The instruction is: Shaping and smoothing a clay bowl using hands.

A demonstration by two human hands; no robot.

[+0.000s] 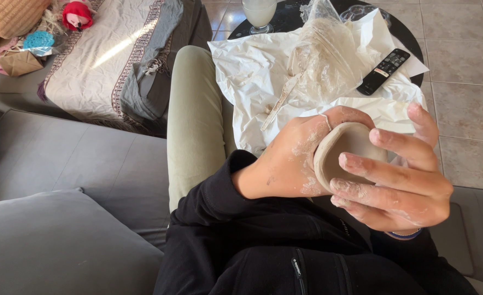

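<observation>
A small grey clay bowl (346, 146) is held up in front of me, its hollow facing the camera. My left hand (290, 161), smeared with dried clay, wraps around its left side and back, thumb over the rim. Fingers of my right hand (402, 177) press against the bowl's right wall and inner edge. Both black sleeves show below the hands.
White paper (252, 76) covers a dark round table (411, 38) with a clay-smeared plastic bag (329, 54), a flat modelling tool (279, 104), a black remote (383, 71) and a glass of pale drink (259, 12). My knee (195, 109) rises left; grey sofa cushions (61, 240) lie lower left.
</observation>
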